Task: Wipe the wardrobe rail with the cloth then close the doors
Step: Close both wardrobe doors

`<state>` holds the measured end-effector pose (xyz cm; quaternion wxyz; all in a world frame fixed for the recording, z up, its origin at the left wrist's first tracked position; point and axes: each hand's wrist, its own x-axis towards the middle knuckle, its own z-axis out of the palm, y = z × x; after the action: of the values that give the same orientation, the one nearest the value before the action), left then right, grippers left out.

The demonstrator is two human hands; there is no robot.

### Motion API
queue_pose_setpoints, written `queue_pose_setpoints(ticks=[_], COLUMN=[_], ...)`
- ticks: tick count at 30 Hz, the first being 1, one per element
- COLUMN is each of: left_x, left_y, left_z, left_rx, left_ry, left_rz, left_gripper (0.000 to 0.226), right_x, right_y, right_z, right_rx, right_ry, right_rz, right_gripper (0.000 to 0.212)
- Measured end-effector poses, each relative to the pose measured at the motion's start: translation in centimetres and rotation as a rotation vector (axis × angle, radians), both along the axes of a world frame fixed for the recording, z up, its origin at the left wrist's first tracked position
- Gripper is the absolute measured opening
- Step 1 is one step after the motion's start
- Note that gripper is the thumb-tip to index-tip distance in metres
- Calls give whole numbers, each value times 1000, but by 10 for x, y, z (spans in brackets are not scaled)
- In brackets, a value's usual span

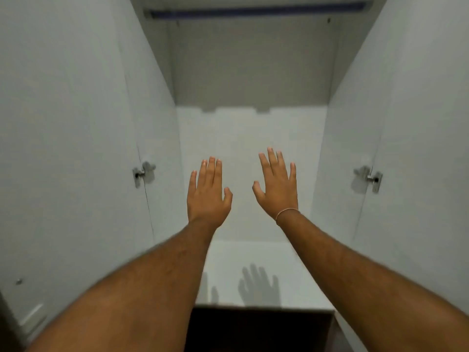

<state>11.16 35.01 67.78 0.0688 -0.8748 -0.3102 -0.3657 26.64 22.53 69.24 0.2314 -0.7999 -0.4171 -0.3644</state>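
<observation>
The wardrobe stands open in front of me, its white left door (63, 123) and right door (418, 118) swung out to either side. A dark blue rail (253, 11) runs across the top of the compartment. My left hand (206, 193) and my right hand (278, 185) are stretched out side by side inside the opening, backs toward me, fingers straight and spread, holding nothing. A thin band circles my right wrist. No cloth is in view.
A metal hinge (142, 172) joins the left door to the side wall, and a matching hinge (370, 177) sits on the right. The white shelf floor (253, 273) below shows the shadows of my hands. A dark gap (258, 329) lies under its front edge.
</observation>
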Motion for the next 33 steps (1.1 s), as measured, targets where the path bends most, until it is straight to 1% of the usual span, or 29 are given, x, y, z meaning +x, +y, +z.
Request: queue_pose_setpoints(ticks=[3,5,8,9,11,13,14,16,19,23,25,26,27,29,30,31,33], left_x=[-3,-4,2,8,25,47,58,84,105,128,136,140,144,150,154,157,162], left_y=[7,6,-3,-10,-31,-63,-80,-129,-193,-285,-326,-343,-360,-389,-400,-409,-424], left_z=[67,91,110,117,132,152,163,183,207,218,211,205,199,185,178,171,160], left_rx=[85,113,164,174,200,235,236,225,214,142,73,42,19,-9,-20,-29,-54], left_ry=[-92,-127,-196,-216,-277,-356,-386,-434,-479,-422,-392,-384,-382,-376,-367,-356,-318], left_rz=[16,7,-47,-89,-186,-299,-384,-569,-770,-1057,-1176,-1217,-1248,-1287,-1298,-1305,-1325], left_gripper=[78,78,78,78,79,80,80,81,82,83,86,88,90,94,96,99,108], right_x=[-8,-10,-15,-18,-23,-29,-37,-47,-50,-35,-22,-16,-10,-3,-2,-2,0], right_y=[6,5,-15,-28,-64,-112,-138,-198,-263,-334,-361,-369,-376,-382,-382,-380,-379], right_z=[67,92,118,129,157,189,203,229,258,276,277,275,271,261,256,252,246], right_rx=[79,124,207,249,360,522,596,691,737,702,686,689,707,776,818,859,916], right_ry=[-94,-131,-160,-209,-369,-494,-543,-616,-631,-557,-465,-395,-299,-63,50,139,190], right_rz=[-31,-44,-30,-27,-3,33,18,-96,-216,-441,-478,-428,-331,-128,-70,-45,-47], right_gripper=[79,80,79,77,69,62,60,59,55,53,55,57,59,62,61,60,57])
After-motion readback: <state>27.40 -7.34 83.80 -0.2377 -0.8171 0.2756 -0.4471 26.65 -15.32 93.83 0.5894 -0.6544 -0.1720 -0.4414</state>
